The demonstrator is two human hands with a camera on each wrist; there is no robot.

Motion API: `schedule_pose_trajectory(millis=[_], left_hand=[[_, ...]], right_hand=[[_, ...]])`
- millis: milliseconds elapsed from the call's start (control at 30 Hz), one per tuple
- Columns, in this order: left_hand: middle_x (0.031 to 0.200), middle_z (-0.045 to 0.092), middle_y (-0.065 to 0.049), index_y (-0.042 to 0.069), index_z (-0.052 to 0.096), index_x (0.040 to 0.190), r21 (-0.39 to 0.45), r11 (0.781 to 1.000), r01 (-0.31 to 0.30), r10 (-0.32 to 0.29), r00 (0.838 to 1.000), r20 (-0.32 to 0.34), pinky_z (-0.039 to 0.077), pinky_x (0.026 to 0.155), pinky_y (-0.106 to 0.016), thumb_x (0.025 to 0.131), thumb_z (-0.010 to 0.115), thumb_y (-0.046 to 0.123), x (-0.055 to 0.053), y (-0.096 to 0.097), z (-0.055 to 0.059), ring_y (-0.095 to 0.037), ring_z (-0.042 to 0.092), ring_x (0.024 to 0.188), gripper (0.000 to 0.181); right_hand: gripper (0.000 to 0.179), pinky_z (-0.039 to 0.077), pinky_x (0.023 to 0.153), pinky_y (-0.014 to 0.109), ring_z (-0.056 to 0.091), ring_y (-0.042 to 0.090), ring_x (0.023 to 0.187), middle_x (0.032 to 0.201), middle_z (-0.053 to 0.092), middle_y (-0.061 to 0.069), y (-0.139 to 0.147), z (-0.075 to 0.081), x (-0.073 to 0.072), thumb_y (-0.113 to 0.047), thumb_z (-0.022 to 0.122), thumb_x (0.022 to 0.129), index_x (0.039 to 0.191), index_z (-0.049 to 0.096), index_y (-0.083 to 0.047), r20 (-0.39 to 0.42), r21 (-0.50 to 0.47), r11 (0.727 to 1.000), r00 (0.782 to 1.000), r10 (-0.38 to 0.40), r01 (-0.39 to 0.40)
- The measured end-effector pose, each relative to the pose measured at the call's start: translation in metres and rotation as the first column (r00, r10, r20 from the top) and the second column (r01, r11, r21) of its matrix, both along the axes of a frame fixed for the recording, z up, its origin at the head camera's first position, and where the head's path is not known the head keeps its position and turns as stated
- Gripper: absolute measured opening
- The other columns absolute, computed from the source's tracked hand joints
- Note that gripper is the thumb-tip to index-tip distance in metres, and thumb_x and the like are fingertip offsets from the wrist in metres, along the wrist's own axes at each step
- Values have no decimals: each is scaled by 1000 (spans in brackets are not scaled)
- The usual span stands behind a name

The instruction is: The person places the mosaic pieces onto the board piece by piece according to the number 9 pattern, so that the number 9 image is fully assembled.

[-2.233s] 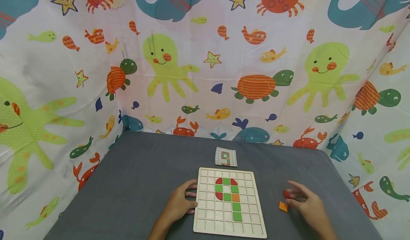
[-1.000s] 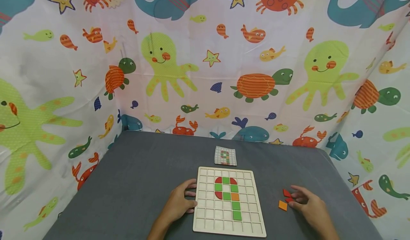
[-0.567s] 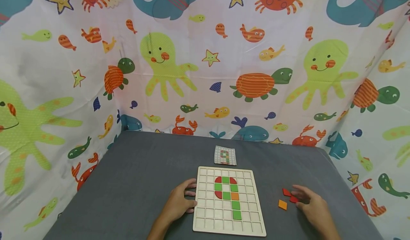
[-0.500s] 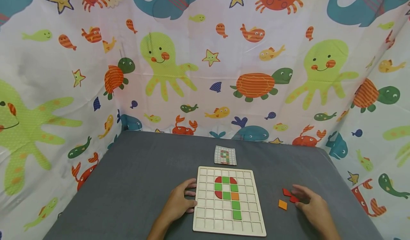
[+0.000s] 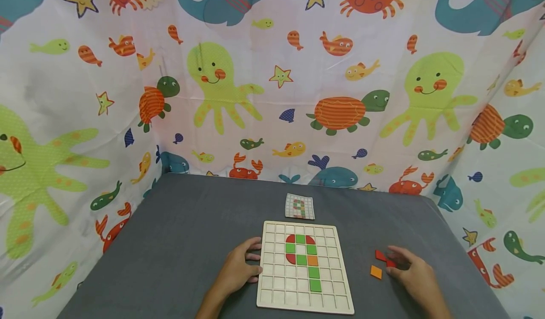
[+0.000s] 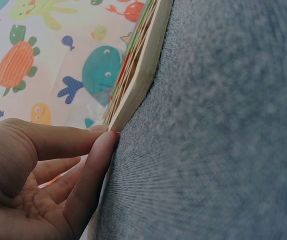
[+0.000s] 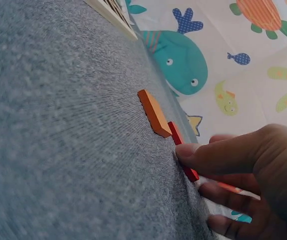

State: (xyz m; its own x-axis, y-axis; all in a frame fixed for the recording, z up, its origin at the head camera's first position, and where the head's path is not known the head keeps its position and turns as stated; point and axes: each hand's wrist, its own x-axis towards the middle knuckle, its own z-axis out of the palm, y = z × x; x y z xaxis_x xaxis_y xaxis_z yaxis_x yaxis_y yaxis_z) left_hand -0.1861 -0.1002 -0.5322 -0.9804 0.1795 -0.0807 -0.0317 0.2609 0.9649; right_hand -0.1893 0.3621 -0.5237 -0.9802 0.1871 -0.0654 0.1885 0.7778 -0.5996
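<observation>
The pale wooden grid board lies on the table, with green, red and orange tiles set in some squares. Along its left edge, my left hand rests with thumb and forefinger tips touching the rim; the left wrist view has these fingers at the board's side. Right of the board, an orange square tile lies beside a red tile. My right hand is over a second red tile. Its thumb touches a red tile, the other fingers apart from it.
A small card printed with a coloured grid pattern lies just beyond the board. Grey cloth covers the table. Behind it and at both sides hangs a curtain printed with sea animals.
My right hand has drawn back slightly from the loose tiles, and the two red ones now lie further apart. Its thumb has just shifted a little left. The left hand and board stay put.
</observation>
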Motion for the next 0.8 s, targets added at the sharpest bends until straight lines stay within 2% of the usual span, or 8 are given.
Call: schedule_pose_trajectory(millis=[167,367,633,800], left_hand=[[144,61,-20,4,55,152,0,1000,1,-1,1000,-3,64,59,-39,81,79,-14,0,0,1,-33,66,116,77],[144,61,-20,5,55,152,0,1000,1,-1,1000,-8,64,59,-38,81,79,-13,1,0,1,-33,66,115,77],[144,61,-19,5,55,152,6,1000,8,-8,1000,1,64,59,-38,81,79,-13,-1,1,-2,-32,66,115,77],[144,61,-19,5,55,152,8,1000,-1,1,1000,-3,64,59,-38,80,79,-14,0,0,-2,-32,66,115,78]], right_hand=[[64,53,89,64,69,37,100,109,73,20,3,-1,0,-16,91,82,137,64,3,20,21,1000,1000,-24,23],[64,57,85,60,72,31,92,103,75,17,2,1,0,-14,91,83,138,64,3,-6,22,999,999,-35,35],[68,63,74,48,74,30,90,104,76,19,-6,4,2,-22,93,82,138,64,4,-39,-6,1000,999,0,0],[67,63,78,49,75,29,92,104,77,14,-20,9,0,-24,92,83,138,65,1,-62,-25,999,997,36,-38]])
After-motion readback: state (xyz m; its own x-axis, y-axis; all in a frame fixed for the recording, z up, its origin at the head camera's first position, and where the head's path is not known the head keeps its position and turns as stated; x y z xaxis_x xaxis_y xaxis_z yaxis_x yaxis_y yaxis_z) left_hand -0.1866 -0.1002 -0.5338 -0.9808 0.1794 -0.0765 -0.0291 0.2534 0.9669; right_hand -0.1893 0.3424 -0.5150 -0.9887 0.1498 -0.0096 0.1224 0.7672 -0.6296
